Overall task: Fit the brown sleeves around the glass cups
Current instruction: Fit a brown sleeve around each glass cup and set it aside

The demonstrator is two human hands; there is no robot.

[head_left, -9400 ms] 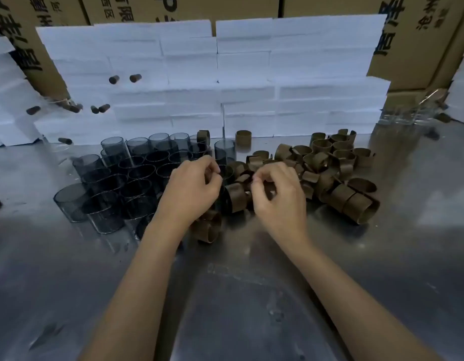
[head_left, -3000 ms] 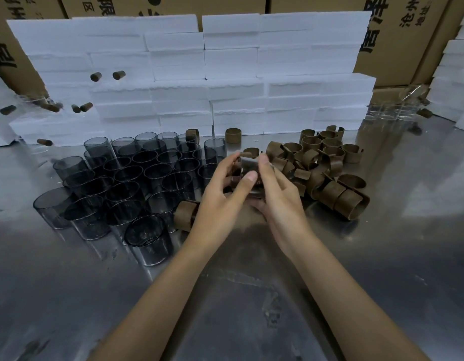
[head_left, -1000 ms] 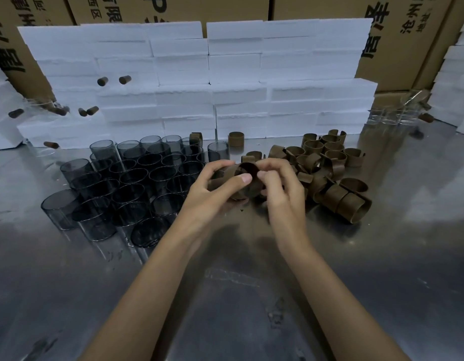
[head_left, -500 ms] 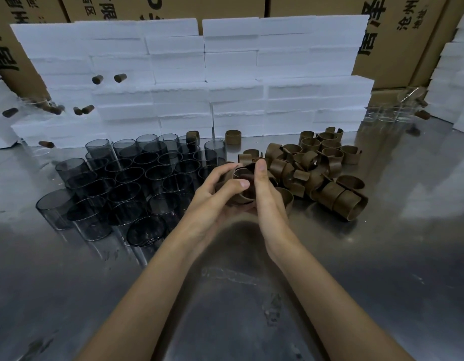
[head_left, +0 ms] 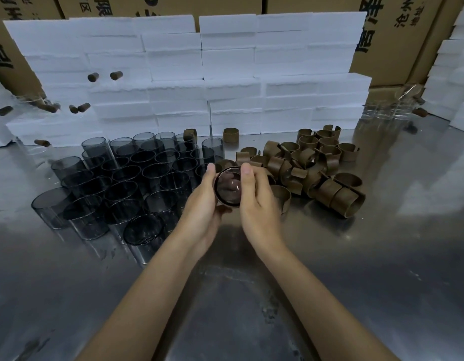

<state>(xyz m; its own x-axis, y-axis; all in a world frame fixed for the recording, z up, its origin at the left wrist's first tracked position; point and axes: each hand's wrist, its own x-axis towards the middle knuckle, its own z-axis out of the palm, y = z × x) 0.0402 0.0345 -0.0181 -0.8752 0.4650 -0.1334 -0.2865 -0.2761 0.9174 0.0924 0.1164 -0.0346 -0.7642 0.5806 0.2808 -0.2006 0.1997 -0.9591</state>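
You are at a packing station in a warehouse or small factory. The worktop (head_left: 382, 256) is bare sheet metal, scuffed and reflective. Along its far edge, white foam blocks (head_left: 225, 74) are stacked in courses like a wall. Behind them stand large brown cartons (head_left: 397, 35) printed with black characters. More foam is piled at the right edge (head_left: 457, 74). Stock is laid out in bulk: dozens of identical smoked glass cups (head_left: 126, 183) grouped upright on the left, and a loose heap of brown sleeves (head_left: 311, 168) on the right. A few clear glasses (head_left: 387, 110) sit near the cartons at the far right.
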